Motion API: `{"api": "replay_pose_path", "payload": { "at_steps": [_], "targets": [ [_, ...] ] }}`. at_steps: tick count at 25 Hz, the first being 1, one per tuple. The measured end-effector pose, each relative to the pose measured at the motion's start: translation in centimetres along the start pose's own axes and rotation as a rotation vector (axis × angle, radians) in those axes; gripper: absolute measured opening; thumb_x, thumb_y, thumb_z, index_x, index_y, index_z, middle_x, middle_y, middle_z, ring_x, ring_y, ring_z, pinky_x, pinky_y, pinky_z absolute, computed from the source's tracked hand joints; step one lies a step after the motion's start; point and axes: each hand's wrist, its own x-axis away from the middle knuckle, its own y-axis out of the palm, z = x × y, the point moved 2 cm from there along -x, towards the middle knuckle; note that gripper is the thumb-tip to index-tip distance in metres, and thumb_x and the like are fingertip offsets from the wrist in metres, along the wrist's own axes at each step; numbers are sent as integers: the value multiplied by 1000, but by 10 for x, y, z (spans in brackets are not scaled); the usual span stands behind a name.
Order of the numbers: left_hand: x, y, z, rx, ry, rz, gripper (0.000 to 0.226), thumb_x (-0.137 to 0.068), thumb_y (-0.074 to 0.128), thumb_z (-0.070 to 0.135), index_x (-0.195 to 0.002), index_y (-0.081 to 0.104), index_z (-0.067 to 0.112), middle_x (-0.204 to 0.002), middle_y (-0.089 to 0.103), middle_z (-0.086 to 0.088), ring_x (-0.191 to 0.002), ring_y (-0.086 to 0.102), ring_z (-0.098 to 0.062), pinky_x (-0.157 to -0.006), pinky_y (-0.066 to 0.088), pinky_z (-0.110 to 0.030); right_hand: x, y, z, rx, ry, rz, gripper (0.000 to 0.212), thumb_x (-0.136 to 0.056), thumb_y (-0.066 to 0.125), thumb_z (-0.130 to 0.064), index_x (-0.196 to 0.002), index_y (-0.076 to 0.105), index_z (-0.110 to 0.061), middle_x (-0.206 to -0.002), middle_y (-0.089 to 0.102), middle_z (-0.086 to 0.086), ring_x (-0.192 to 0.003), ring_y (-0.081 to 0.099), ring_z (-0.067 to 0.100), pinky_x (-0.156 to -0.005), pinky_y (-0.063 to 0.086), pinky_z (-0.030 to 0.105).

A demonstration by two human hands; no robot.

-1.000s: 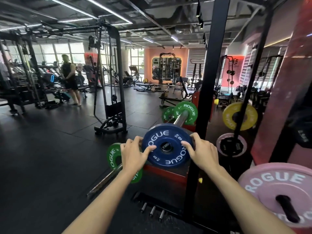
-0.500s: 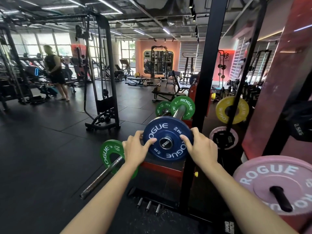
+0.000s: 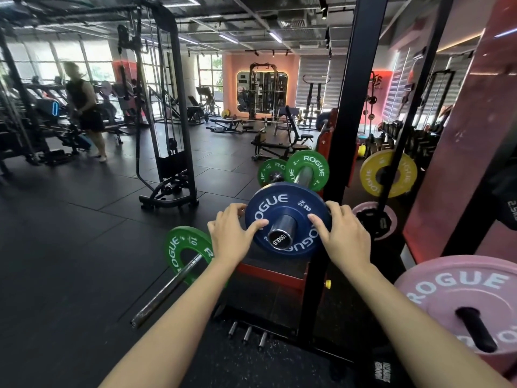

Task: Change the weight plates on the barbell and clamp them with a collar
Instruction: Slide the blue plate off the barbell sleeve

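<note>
I hold blue plate (image 3: 288,219) on bar sleeve (image 3: 281,233), left hand (image 3: 232,236) and right hand (image 3: 342,233) curled round opposite rims, thumbs on face. Small, stiff, probably light; smooth coating maybe slippery. Rim grip suits sliding.

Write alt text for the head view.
Two hands, left hand and right hand, grip the rim of a blue plate on the end of a barbell sleeve in a gym. A green plate sits farther along the bar, and a pink plate hangs on a peg at right.
</note>
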Motion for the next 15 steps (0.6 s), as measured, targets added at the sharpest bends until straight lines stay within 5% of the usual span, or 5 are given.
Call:
{"api": "replay_pose_path", "payload": {
  "at_steps": [15],
  "targets": [
    [-118,118,-3,83,82,-37,70,-73,56,82,-116,57,27,-113,64,12,-108,56,-12,-89,26,-33,-93,98,64,59,80,-29,57,-93,41,-61,-124,53,-15,-103,61,11,-84,64,34,-58,47,37]
  ]
}}
